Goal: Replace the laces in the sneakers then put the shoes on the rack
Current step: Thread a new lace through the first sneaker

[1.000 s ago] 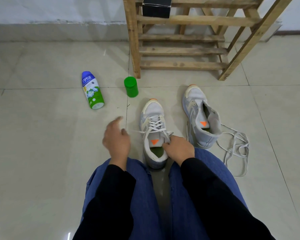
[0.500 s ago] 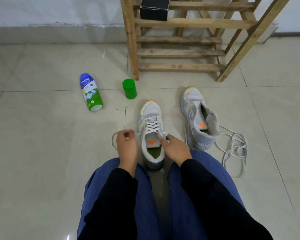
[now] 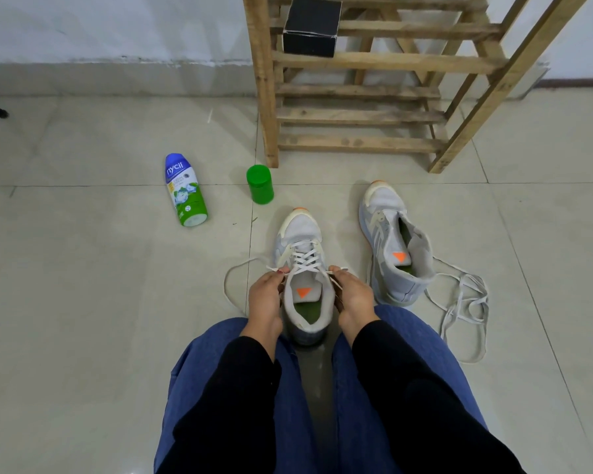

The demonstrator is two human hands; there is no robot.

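The left hand and right hand each pinched an end of the white lace on the near sneaker, which stood on the floor between the knees. To its right stood the second sneaker, unlaced, with a loose lace beside it and the wooden rack beyond.

At centre frame, the left hand and right hand are pinching the white lace ends of a grey sneaker; an unlaced sneaker is lying right, beneath the wooden rack.
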